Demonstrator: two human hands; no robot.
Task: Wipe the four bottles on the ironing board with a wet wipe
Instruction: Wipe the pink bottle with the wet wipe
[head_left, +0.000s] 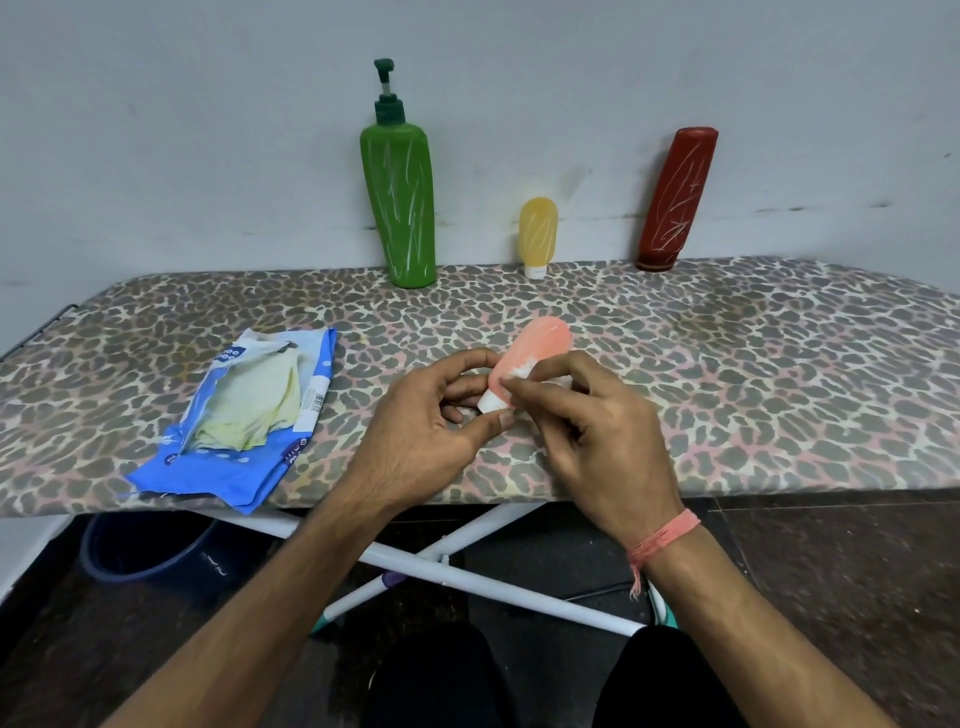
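Head view, bottle in hand: we are holding the small peach-pink squeeze bottle with a white cap (535, 358) low over the leopard-print ironing board (727, 374), near its front edge.
Long axis: the bottle is tilting, cap toward us and to the left, rounded end pointing away and to the right.
Left hand (431, 421): we are pinching the white cap end between thumb and curled fingers.
Right hand (587, 431): its fingertips are pressing a scrap of white wet wipe (522, 370) against the bottle's lower body; the fingers are bunched together.
Turning relation: the unwiped length is lying beyond the right fingertips, up and away along the axis, so we judge the right hand is the one to stroke that way.
Still waiting: the tall green pump bottle (400, 208), the small yellow bottle (538, 234) and the dark red bottle (675, 202) are standing against the wall, all streaked white.
Wipe supply: the opened blue wipe packet (244, 415) is lying left of our hands.
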